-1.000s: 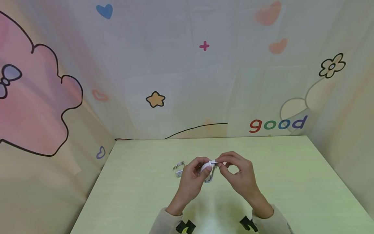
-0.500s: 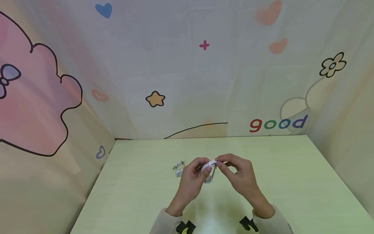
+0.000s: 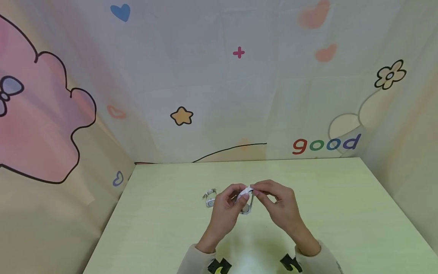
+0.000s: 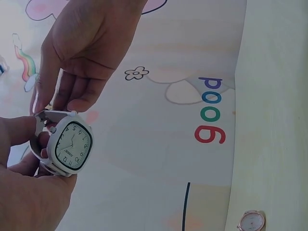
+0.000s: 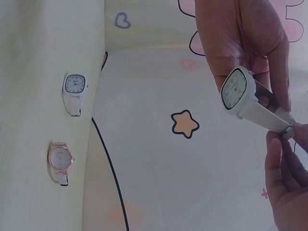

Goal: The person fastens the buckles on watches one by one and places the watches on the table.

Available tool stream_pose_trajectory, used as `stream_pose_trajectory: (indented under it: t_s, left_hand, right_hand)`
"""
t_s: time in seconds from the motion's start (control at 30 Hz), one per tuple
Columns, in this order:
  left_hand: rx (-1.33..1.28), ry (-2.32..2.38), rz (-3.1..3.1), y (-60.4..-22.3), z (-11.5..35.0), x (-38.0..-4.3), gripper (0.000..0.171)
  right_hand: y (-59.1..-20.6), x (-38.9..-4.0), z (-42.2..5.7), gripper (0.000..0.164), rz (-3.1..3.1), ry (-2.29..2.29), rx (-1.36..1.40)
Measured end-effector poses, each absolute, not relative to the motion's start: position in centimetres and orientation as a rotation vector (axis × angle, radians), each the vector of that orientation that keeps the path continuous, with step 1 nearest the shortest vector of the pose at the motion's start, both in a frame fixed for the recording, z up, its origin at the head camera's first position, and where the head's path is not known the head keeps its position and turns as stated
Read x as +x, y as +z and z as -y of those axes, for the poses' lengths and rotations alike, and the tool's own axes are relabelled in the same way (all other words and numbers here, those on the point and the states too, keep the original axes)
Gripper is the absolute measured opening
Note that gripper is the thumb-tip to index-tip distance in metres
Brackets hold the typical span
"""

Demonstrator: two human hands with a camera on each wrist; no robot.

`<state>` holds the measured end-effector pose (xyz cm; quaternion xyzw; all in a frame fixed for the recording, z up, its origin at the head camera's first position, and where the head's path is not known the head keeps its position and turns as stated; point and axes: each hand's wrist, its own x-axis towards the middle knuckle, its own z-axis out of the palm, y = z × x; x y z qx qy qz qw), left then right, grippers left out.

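Note:
A white wristwatch (image 4: 74, 147) with a rounded-square face is held up between both hands, above the table. My left hand (image 3: 224, 211) grips its looped strap, thumb in front and fingers behind. The thumb and fingertips of my right hand (image 3: 280, 199) pinch the strap end (image 5: 288, 132) by the buckle. In the left wrist view the dial with its dark numerals is turned toward the camera; the fingers partly hide the buckle.
On the pale table (image 3: 154, 228) lie a second white square-faced watch (image 5: 75, 84) and a round rose-gold watch (image 5: 61, 159) with a white strap. A printed cloth wall (image 3: 212, 83) rises behind the table. Black mounts (image 3: 220, 266) sit at the sleeves.
The right hand's upper fingers have come down slightly and closer round the strap end. The held watch has shifted a little right; the left hand keeps its grip.

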<state>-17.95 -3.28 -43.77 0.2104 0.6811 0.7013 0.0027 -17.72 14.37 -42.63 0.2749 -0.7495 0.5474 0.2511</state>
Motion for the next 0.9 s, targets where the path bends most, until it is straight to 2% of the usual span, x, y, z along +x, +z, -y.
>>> stream_pose_trajectory:
  t_s: [0.3, 0.57, 0.8, 0.9]
  left_hand:
    - [0.654, 2.198, -2.154, -43.71, 3.03, -17.90, 0.022]
    - [0.621, 2.231, -2.138, -43.66, 3.03, -17.80, 0.022]
    - [0.641, 2.245, -2.118, -43.61, 3.11, -17.86, 0.023]
    - [0.647, 2.237, -2.128, -43.59, 3.16, -17.87, 0.023]
  right_hand:
    - [-42.49, -17.55, -14.55, 0.020, 2.074, 1.484, 0.759]
    - [-42.96, -17.39, -14.43, 0.028, 2.096, 1.468, 0.771]
    - [-43.02, -17.53, -14.20, 0.025, 2.037, 1.425, 0.786]
    - [-43.10, -17.61, -14.26, 0.019, 2.027, 1.424, 0.780]
